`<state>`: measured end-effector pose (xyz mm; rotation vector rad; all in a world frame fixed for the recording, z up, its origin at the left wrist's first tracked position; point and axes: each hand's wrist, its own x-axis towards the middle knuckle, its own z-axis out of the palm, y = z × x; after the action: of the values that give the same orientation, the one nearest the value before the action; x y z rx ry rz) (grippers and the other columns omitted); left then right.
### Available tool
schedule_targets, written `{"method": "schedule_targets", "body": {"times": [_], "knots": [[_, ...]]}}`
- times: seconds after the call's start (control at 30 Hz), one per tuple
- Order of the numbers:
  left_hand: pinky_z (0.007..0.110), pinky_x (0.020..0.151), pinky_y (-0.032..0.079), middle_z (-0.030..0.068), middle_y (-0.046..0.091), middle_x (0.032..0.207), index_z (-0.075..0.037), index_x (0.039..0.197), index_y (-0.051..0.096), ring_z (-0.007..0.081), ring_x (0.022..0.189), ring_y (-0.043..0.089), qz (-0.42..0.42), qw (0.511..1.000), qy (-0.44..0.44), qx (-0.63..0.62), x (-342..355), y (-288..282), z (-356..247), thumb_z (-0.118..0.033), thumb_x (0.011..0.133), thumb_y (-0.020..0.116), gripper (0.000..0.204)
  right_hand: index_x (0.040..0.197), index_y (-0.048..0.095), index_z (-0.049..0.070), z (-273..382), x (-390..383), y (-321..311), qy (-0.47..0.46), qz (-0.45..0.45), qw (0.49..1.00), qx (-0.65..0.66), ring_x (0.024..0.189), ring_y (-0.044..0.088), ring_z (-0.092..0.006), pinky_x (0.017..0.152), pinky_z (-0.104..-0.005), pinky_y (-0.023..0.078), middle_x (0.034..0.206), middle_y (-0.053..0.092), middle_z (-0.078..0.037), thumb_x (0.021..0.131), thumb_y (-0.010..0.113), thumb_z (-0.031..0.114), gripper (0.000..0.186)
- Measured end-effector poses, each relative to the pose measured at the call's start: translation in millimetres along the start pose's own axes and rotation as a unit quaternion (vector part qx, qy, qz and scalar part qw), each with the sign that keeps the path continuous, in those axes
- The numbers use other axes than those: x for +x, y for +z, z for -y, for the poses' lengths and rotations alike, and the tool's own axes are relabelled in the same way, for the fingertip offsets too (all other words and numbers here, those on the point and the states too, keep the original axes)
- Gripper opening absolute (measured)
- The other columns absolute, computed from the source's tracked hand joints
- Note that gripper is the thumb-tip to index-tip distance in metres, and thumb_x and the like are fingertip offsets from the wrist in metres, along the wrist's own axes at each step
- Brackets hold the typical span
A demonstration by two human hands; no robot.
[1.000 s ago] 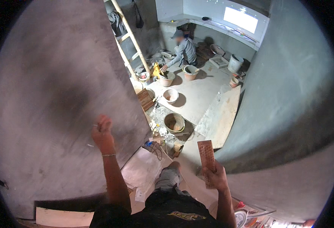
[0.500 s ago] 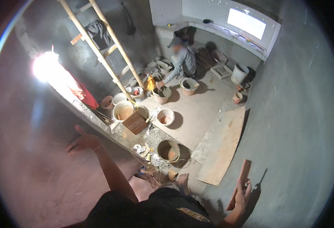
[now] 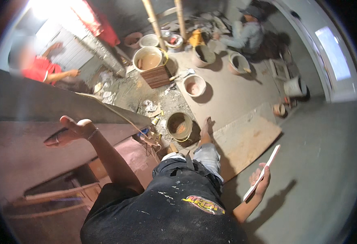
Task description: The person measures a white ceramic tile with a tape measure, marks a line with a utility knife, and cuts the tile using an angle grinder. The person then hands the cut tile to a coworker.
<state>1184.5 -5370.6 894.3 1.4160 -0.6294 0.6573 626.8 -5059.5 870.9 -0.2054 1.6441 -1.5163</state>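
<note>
My left hand point(image 3: 70, 132) is held out at the left with its fingers stretched, beside the pinkish wall and with nothing in it. At the lower right, my right hand point(image 3: 261, 179) grips a long narrow tile strip point(image 3: 264, 172). The strip is tilted, and its pale face or edge shows. Below it, the hand's shadow falls on the grey surface. Ahead of my bare foot point(image 3: 207, 125) stands a bucket point(image 3: 179, 126) with reddish stuff inside. A pale bucket point(image 3: 194, 86) is farther off, and a brown tile point(image 3: 155, 76) leans against a large tub point(image 3: 149, 59).
A person in grey point(image 3: 249, 32) crouches at the far right among buckets. Another in red point(image 3: 40, 67) is beyond the low wall point(image 3: 64, 103). A flat board point(image 3: 247, 140) lies on the floor. Bamboo ladder legs point(image 3: 152, 20) stand at the back. Cables point(image 3: 150, 140) lie near my feet.
My view has swung left and down, bringing the person in red into sight. The strip in my right hand has turned from its reddish-brown side to a pale one. My left hand remains outstretched.
</note>
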Motion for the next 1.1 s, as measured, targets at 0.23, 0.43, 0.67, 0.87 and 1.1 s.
{"method": "schedule_targets", "body": {"times": [0.23, 0.43, 0.67, 0.87, 1.1], "knots": [[0.048, 0.127, 0.018, 0.0322, 0.017, 0.167, 0.013, 0.162, 0.017, 0.0397, 0.154, 0.025, -0.004, 1.000, 0.004, 0.009, 4.4, -0.2, -8.9, -0.036, 0.095, 0.072, 0.100, 0.129, 0.054, 0.005, 120.6, 220.7, 138.4, -0.024, 0.369, 0.926, -0.077, 0.047, 0.037, -0.0061, 0.041, -0.0234, 0.033, 0.065, 0.041, 0.005, 0.100, 0.070, 0.030, 0.042], [0.049, 0.130, 0.012, 0.0305, 0.017, 0.170, 0.005, 0.164, 0.025, 0.0394, 0.157, 0.020, 0.000, 0.974, 0.171, 0.148, 0.8, -16.8, 7.1, -0.025, 0.108, 0.053, 0.070, 0.141, 0.047, 0.003, 171.7, 310.5, 315.9, 0.046, 0.549, 0.825, -0.124, 0.059, 0.052, -0.0097, 0.051, -0.0267, 0.048, 0.079, 0.050, 0.001, 0.084, 0.083, 0.009, 0.067], [0.045, 0.126, 0.018, 0.0242, 0.021, 0.169, 0.003, 0.166, 0.012, 0.0341, 0.155, 0.022, -0.044, 0.997, -0.041, 0.058, -18.9, 2.8, -28.9, -0.039, 0.103, 0.062, 0.091, 0.151, 0.039, 0.000, 143.5, 271.6, 477.1, 0.157, 0.679, 0.700, -0.156, 0.062, 0.052, -0.0127, 0.057, -0.0276, 0.048, 0.083, 0.053, -0.001, 0.074, 0.078, -0.003, 0.086], [0.041, 0.119, 0.034, 0.0206, 0.041, 0.159, 0.004, 0.162, 0.024, 0.0286, 0.139, 0.046, -0.091, 0.991, -0.088, -0.031, -43.9, -3.2, 38.7, -0.025, 0.104, 0.064, 0.076, 0.140, 0.054, 0.002, 109.9, 236.7, 560.1, 0.206, 0.711, 0.609, -0.284, 0.068, 0.054, -0.0088, 0.061, -0.0240, 0.042, 0.084, 0.054, 0.001, 0.075, 0.082, 0.012, 0.071], [0.040, 0.116, 0.038, 0.0198, 0.045, 0.156, 0.004, 0.159, 0.029, 0.0270, 0.135, 0.050, -0.206, 0.966, -0.136, 0.075, -86.0, -38.0, 143.8, -0.021, 0.104, 0.064, 0.070, 0.140, 0.054, -0.001, 56.2, 242.0, 687.7, 0.178, 0.728, 0.596, -0.288, 0.061, 0.049, -0.0049, 0.050, -0.0213, 0.036, 0.079, 0.053, 0.004, 0.097, 0.068, 0.029, 0.054]]}}
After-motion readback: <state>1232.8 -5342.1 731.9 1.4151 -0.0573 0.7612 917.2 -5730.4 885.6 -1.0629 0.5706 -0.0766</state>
